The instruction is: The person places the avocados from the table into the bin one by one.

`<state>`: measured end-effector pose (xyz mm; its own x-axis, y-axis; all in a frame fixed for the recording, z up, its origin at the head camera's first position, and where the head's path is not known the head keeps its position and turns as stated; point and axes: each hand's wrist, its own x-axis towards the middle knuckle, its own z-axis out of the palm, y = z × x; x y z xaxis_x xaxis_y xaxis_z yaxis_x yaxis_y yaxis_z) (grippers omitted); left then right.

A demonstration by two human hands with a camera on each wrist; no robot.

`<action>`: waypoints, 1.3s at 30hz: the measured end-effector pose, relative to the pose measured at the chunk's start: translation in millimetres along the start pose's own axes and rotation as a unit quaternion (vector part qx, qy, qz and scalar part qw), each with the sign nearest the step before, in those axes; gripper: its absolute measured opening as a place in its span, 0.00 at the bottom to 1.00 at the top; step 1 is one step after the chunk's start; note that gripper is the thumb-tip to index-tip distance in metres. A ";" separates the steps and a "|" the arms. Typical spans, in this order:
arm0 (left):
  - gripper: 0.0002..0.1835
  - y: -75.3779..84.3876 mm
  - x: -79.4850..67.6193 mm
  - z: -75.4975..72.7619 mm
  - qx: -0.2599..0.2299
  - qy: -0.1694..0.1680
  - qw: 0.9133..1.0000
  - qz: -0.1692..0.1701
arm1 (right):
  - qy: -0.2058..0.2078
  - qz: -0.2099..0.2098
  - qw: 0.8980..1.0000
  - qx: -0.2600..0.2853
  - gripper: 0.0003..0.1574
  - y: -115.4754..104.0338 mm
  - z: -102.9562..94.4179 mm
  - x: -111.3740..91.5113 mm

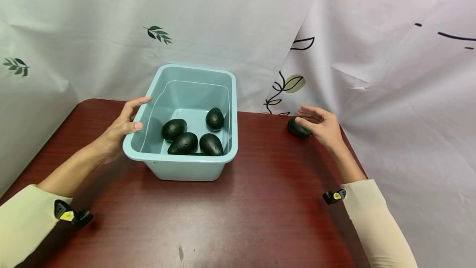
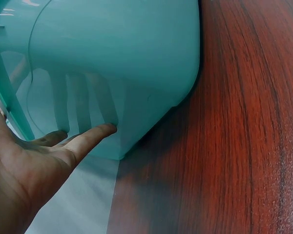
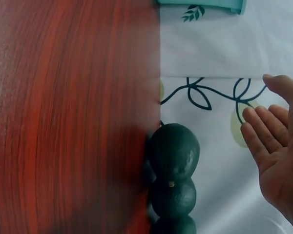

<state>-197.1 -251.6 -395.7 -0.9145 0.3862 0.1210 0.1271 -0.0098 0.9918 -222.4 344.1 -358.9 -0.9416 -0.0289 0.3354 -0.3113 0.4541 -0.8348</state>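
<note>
A light blue plastic bin [image 1: 189, 171] stands on the table with several dark green avocados [image 1: 184, 143] inside. My left hand [image 1: 117, 135] is at its left side, thumb and forefinger at the rim; in the left wrist view, extended fingers [image 2: 90, 139] touch the outer wall. At the table's far right edge, my right hand [image 1: 321, 125] hovers over an avocado [image 1: 296, 129], partly hiding it. The right wrist view shows that hand with fingers extended and nothing in it, apart from a row of avocados [image 3: 174, 153] along the table's edge.
The dark red wooden table [image 1: 256, 210] extends in front of the bin and between the hands. A white cloth [image 1: 267, 20] with leaf prints hangs behind the table and along its sides. A small black device [image 1: 70, 214] is strapped at each wrist.
</note>
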 end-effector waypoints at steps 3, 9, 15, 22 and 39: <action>0.38 -0.6 -0.1 -0.3 -0.004 -0.001 1.000 0.001 | 0.003 0.011 1.000 -0.016 0.30 1.3 -1.6 0.6; 0.38 -1.5 -0.7 -1.0 -0.008 -0.003 1.000 -0.002 | 0.004 0.039 0.996 -0.075 0.33 4.1 -4.7 1.0; 0.38 -1.5 -0.6 -0.9 -0.007 -0.002 1.000 -0.002 | -0.011 0.055 0.987 -0.149 0.37 11.8 -8.0 1.6; 0.37 -0.8 0.0 -0.3 -0.004 -0.002 1.000 -0.002 | -0.024 0.069 0.979 -0.189 0.39 18.7 -7.4 2.1; 0.37 -0.6 -0.6 0.3 -0.015 -0.001 1.000 -0.001 | -0.071 0.088 0.958 -0.265 0.47 32.6 1.0 11.1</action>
<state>-196.6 -251.6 -396.4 -0.9141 0.3873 0.1199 0.1143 -0.0374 0.9927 -243.1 357.7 -382.8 -0.9931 -0.0142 0.1166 -0.0734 0.8500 -0.5217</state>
